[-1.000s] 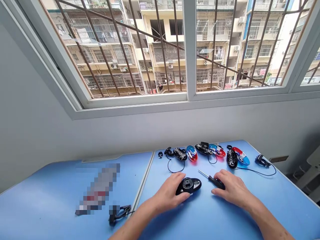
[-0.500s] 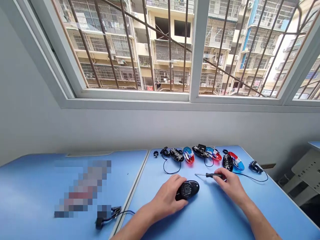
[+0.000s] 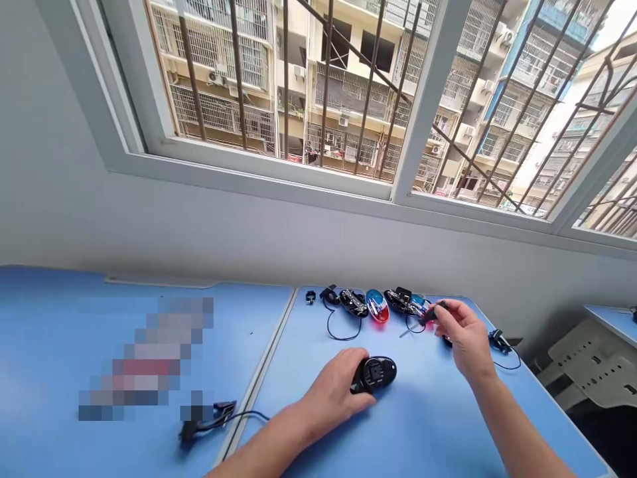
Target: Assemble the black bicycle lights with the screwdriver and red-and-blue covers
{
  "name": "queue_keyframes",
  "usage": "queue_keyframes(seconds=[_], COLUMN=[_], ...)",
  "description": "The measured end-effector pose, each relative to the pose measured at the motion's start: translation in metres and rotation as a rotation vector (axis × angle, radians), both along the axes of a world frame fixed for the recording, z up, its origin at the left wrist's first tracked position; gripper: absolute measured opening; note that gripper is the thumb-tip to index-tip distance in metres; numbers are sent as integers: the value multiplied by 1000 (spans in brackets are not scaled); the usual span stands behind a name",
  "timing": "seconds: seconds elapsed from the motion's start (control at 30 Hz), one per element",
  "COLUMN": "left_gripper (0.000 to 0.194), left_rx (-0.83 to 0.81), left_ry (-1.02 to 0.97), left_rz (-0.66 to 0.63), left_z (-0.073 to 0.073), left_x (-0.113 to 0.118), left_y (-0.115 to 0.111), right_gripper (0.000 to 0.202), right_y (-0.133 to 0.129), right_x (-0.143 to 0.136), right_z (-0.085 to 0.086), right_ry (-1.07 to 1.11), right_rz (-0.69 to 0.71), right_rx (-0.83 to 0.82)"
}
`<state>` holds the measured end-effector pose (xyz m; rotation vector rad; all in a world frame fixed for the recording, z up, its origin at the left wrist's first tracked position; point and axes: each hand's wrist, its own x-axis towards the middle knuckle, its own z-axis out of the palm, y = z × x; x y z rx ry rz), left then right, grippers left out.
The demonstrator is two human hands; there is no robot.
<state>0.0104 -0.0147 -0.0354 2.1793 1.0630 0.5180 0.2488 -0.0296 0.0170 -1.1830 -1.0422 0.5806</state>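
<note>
My left hand [image 3: 341, 382] is closed around one end of a black oval device [image 3: 382, 372], which lies on the blue table with a round, ridged piece facing up. What the device is, I cannot tell. Between the fingertips of my right hand [image 3: 468, 332] is a small screwdriver [image 3: 428, 317] with a black handle, its thin shaft pointing down and left. It is raised above the table, apart from the device. Behind it, my right hand partly covers the oval parts at the back right.
Along the back lie a small black clamp [image 3: 310, 297], black oval parts [image 3: 353, 303] with cords and a blue and red oval shell [image 3: 377, 306]. A black plug with a cord [image 3: 501, 342] is at right. A corded black piece [image 3: 189, 428] and a blurred-out patch [image 3: 149, 365] lie left.
My right hand has lifted the screwdriver up and slightly right, tilting its tip downward. My left hand stays on the black device. The camera view has tilted.
</note>
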Motion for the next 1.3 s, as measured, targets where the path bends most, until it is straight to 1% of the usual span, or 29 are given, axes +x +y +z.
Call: queue_keyframes(seconds=[0.07, 0.13, 0.2, 0.27, 0.33, 0.4, 0.5, 0.67, 0.8, 0.97, 1.13, 1.3], left_gripper=[38, 44, 47, 43, 36, 31, 27, 22, 20, 22, 26, 19], left_rx=[-27, -36, -41, -67, -121, -180, -234, -259, -285, -273, -256, -253], left_ry=[-23, -53, -80, -109, -142, -177, -212, -277, -311, -284, -258, -273], left_rz=[-19, -60, -91, -88, -63, -37, -11, -18, -24, -33, -45, -45], left_z=[3, 5, 7, 8, 7, 7, 7, 3, 1, 1, 1, 1], left_x=[-2, -4, -5, -6, -6, -5, -5, -7, -7, -7, -8, -8], left_y=[-1, -2, -2, 0, 1, 3, 4, 5, 5, 5, 5, 6], right_gripper=[27, 17, 9, 8, 11, 12, 12, 10, 11, 11, 11, 10], right_y=[-3, -9, -16, -22, -25, -25, -20, -11, -13, -17, -14, -11], right_x=[-22, -44, -63, -76, -81, -82, -80, -82, -82, -82, -85, -86], right_z=[19, 33, 41, 44, 43, 40, 31, 16, 16, 19, 14, 10], right_ry=[-108, -257, -410, -564, -664, -701, -705, -711, -712, -748, -776, -804], right_rz=[76, 158, 245, 306, 340, 347, 358, 440, 446, 444, 432, 407], right_rx=[105, 178, 272, 376, 455, 483, 472, 458, 452, 434, 463, 476])
